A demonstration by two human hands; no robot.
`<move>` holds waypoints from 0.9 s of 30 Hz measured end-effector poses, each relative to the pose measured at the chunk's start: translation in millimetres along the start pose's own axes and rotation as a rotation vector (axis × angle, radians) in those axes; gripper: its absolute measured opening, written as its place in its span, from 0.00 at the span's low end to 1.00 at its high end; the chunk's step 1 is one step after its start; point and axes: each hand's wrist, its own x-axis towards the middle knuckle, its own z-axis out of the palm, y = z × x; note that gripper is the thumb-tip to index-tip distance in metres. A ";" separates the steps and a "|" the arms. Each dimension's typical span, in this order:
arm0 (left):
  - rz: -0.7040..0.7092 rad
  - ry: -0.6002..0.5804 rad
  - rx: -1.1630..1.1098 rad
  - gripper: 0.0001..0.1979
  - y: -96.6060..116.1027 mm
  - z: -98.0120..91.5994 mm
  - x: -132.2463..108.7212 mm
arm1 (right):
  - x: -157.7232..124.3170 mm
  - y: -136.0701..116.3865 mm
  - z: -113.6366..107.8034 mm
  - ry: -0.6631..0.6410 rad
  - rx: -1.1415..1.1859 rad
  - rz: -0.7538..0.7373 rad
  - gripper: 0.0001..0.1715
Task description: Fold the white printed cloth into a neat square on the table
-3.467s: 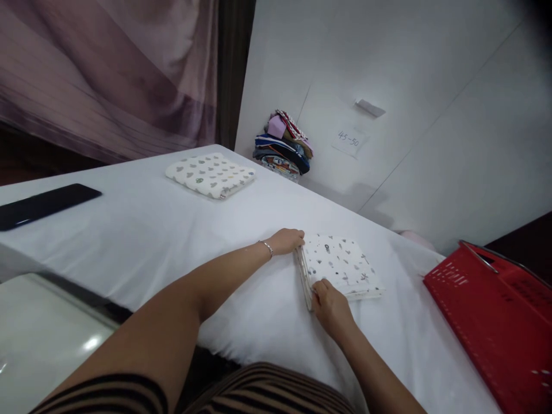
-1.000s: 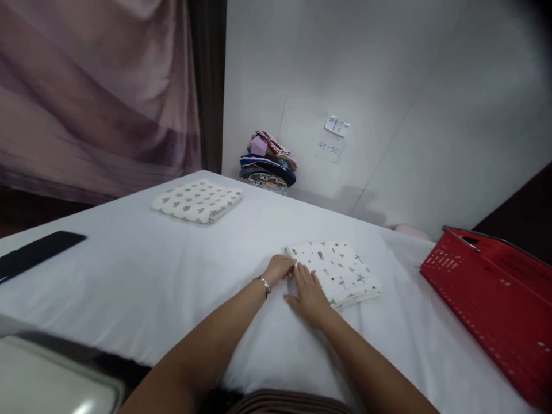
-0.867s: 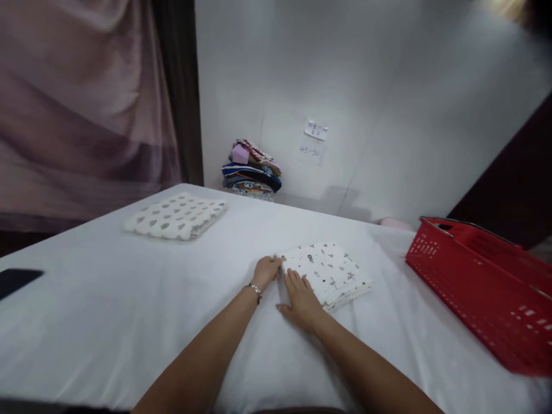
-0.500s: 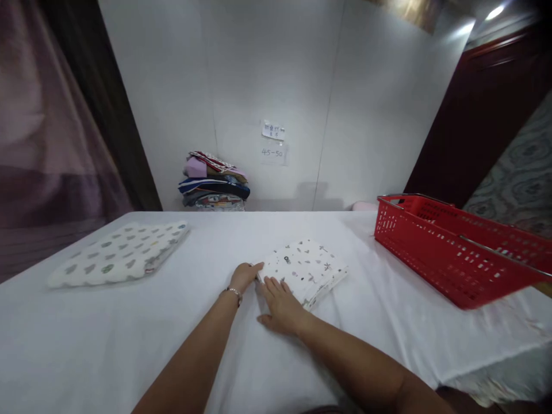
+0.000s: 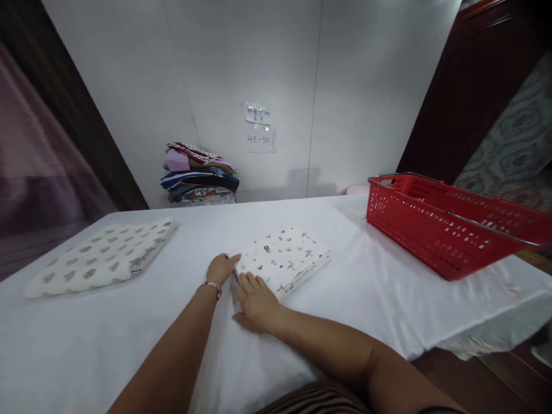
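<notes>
A folded white cloth with small printed figures lies flat in the middle of the white-covered table. My left hand, with a bracelet at its wrist, is at the cloth's left corner. Its thumb rests over the edge, and the other fingers are partly hidden, closed around that corner. Close beside it, my right hand lies palm down with fingers stretched out. Its fingertips press on the near left edge of the cloth, and its thumb points away over the tabletop.
A second folded cloth, white with grey shapes, lies at the left. A red plastic basket with metal handles stands at the right. Behind the table is a pile of folded fabrics against the wall, below and left of paper labels.
The whole view has shifted and tilted a little, so everything appears further left. Both hands keep nearly the same places on the cloth.
</notes>
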 end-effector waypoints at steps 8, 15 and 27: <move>0.006 0.079 0.038 0.25 8.4 -0.7 -6.4 | -40.0 -9.5 -2.2 0.023 -0.032 -0.108 0.39; 0.401 0.317 0.250 0.27 42.2 21.2 -54.7 | -71.9 5.3 -30.4 0.016 0.158 -0.357 0.19; 0.268 0.148 0.279 0.29 34.3 46.0 -72.5 | -17.1 169.6 -80.0 0.071 -0.086 0.494 0.35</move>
